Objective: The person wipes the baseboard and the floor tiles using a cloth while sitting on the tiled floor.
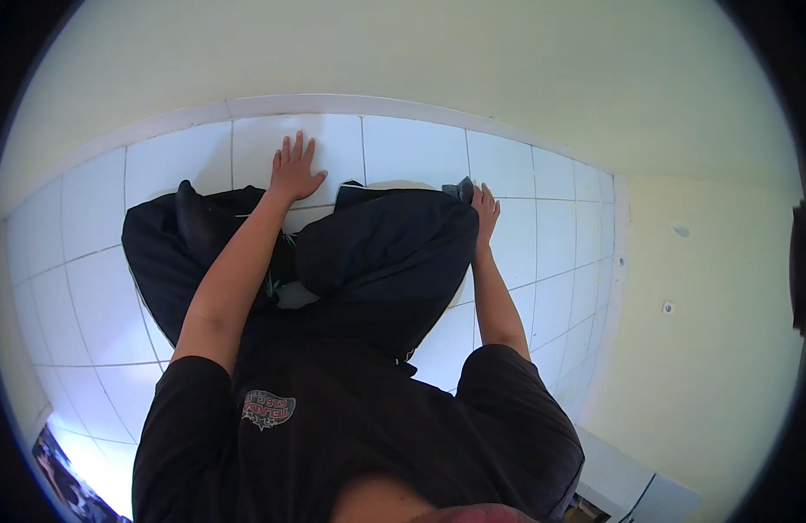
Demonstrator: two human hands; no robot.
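Note:
My left hand (296,171) lies palm down on the white floor tiles (409,147), fingers spread towards the wall and nothing in it. At the right, beside my knee, my right hand (485,209) rests at the floor, its fingers pointing away from me. A small dark grey piece of cloth (461,189) sits against its fingers; whether the hand grips it, I cannot tell. Dark trousers (390,242) cover my folded legs between the two arms.
A pale wall with a baseboard (298,103) runs just beyond my hands. Another wall (716,261) with a socket (668,307) stands at the right. A white box-like object (615,464) is at the lower right, and dark, unclear items (69,477) lie at the lower left.

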